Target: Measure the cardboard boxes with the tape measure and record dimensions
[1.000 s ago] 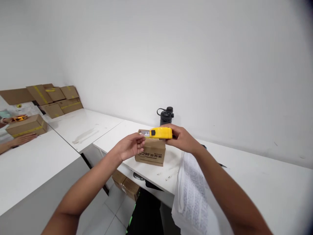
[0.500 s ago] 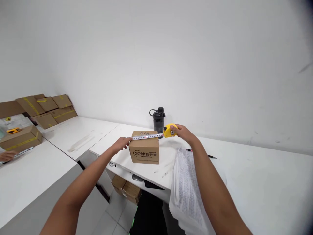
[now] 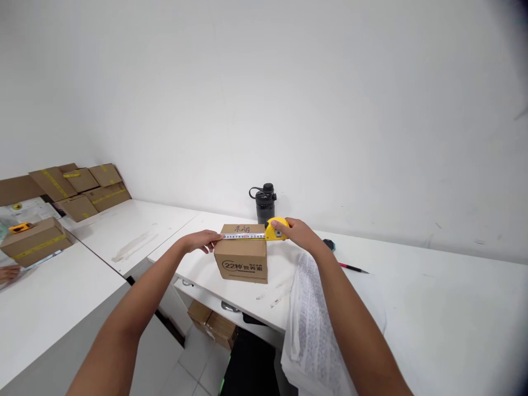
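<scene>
A brown cardboard box (image 3: 241,261) with black printing stands on the white desk in front of me. Across its top runs the white blade of a yellow tape measure (image 3: 276,229). My right hand (image 3: 299,234) grips the tape measure's case, which is at the box's right top edge. At the left top edge, the fingers of my left hand (image 3: 202,241) pinch the blade's end. Behind the box stands a dark water bottle (image 3: 265,204), its lower part hidden by the box and the case.
Printed white sheeting (image 3: 307,313) drapes over the desk's front edge beside a pen (image 3: 352,268). Several cardboard boxes (image 3: 80,190) are stacked far left. Another person's hand (image 3: 9,273) rests near a taped box (image 3: 37,240). More boxes (image 3: 214,324) lie under the desk.
My right hand has brought the case left and slightly down to the box's right edge, so less blade is out. My left hand has stayed at the left edge. The view has shifted slightly.
</scene>
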Available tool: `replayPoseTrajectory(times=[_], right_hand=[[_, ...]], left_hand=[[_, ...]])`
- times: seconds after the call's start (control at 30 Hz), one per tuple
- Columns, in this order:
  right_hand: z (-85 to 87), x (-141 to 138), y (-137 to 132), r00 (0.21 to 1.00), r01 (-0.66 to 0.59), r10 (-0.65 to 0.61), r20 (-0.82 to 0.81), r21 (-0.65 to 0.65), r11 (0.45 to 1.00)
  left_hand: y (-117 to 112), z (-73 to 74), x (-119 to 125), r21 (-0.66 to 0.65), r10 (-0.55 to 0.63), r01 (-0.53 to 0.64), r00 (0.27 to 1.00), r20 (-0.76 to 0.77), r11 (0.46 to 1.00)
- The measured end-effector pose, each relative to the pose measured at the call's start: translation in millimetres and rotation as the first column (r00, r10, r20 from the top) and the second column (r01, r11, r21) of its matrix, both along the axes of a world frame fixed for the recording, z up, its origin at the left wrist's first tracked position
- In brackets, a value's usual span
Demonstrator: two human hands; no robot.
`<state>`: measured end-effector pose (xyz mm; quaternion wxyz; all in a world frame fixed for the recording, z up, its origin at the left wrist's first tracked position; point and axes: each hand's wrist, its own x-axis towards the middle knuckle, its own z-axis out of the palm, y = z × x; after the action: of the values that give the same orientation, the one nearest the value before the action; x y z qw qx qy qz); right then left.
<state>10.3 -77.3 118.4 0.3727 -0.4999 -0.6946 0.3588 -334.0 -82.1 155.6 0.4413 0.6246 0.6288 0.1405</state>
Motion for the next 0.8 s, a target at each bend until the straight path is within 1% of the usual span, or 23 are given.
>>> replayPoseTrajectory(times=[0.07,0.13,0.2,0.23,0.27,0.33,0.37,0.4,0.43,0.5,0.57,0.6,0.67,0.73,0.8], right_hand=[[9.8,5,-7,1.0,-0.009,0.009,0.009,-0.026,1.0],[25.1,6,-26,0.997,-0.044,0.045,0.056,-0.02,0.999],[40.9,-2,-55,0.984,-0.126,0.12,0.135,0.033,0.992],[46.7,-9,-73,0.976,-0.136,0.12,0.18,0.079,0.988],[49.8,-19,-90,0.968,-0.123,0.09,0.235,0.13,0.984],[46.4,-46,-121,0.934,-0.079,-0.005,0.356,0.219,0.972],[40.3,-60,-132,0.915,-0.073,-0.033,0.401,0.246,0.967],[32.3,-73,-139,0.898,-0.097,-0.038,0.438,0.281,0.955],[23.3,-86,-143,0.875,-0.118,-0.046,0.481,0.306,0.945],[7.6,-103,-140,0.836,-0.183,-0.024,0.548,0.32,0.93],[0.1,-111,-130,0.834,-0.203,-0.004,0.552,0.314,0.928],[0.2,-111,-124,0.847,-0.2,0.006,0.531,0.308,0.93],[5.8,-107,-112,0.878,-0.174,0.019,0.478,0.283,0.943],[13.8,-101,-102,0.896,-0.153,0.032,0.443,0.239,0.959],[19.1,-97,-95,0.902,-0.133,0.036,0.431,0.198,0.971]], left_hand=[[8,6.3,-2,0.025,0.02,-0.02,1.0,0.022,0.999],[19,15.5,1,0.106,0.043,-0.047,0.998,0.039,0.993],[31,25.7,10,0.211,0.051,-0.058,0.998,0.039,0.976],[37,30.4,16,0.257,0.044,-0.052,0.998,0.037,0.965],[42,34.2,24,0.297,0.035,-0.043,0.999,0.034,0.954],[52,37.9,40,0.361,0.003,-0.008,1.0,0.016,0.932],[55,37.2,49,0.391,-0.023,0.023,1.0,-0.004,0.92],[59,34.7,57,0.418,-0.049,0.058,0.998,-0.032,0.907],[62,30.4,64,0.439,-0.068,0.09,0.996,-0.065,0.894],[68,17.8,76,0.466,-0.078,0.136,0.987,-0.141,0.875],[74,2.9,83,0.463,-0.068,0.161,0.975,-0.211,0.872],[76,-4.0,85,0.453,-0.066,0.172,0.968,-0.241,0.875],[80,-14.8,86,0.429,-0.069,0.192,0.956,-0.287,0.883],[83,-20.5,86,0.417,-0.072,0.206,0.947,-0.313,0.885],[83,-22.2,85,0.416,-0.075,0.214,0.943,-0.325,0.884]])
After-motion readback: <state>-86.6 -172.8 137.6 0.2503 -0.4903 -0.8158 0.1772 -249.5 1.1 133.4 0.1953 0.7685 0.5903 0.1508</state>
